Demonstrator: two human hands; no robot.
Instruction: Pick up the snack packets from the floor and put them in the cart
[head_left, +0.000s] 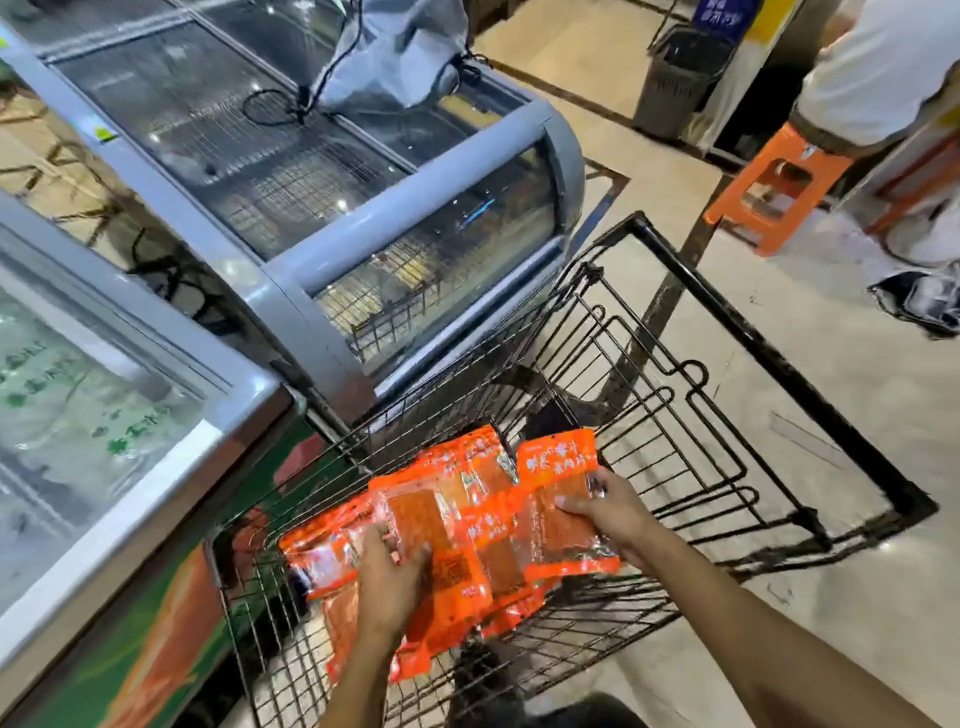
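Observation:
Several orange snack packets (457, 519) with clear windows are bunched together over the near end of a black wire shopping cart (779, 364). My left hand (389, 582) grips the left side of the bunch from above. My right hand (608, 512) holds the rightmost packet (558, 462) by its lower half, thumb on top. The packets hang inside the basket, above its wire floor. More orange packets (343, 634) show below my left hand, lower in the basket.
A grey glass-topped chest freezer (363, 218) stands against the cart's left side, and another freezer (104, 415) is at the near left. An orange plastic stool (779, 187) and a person in a white shirt (883, 78) are at the far right on the tiled floor.

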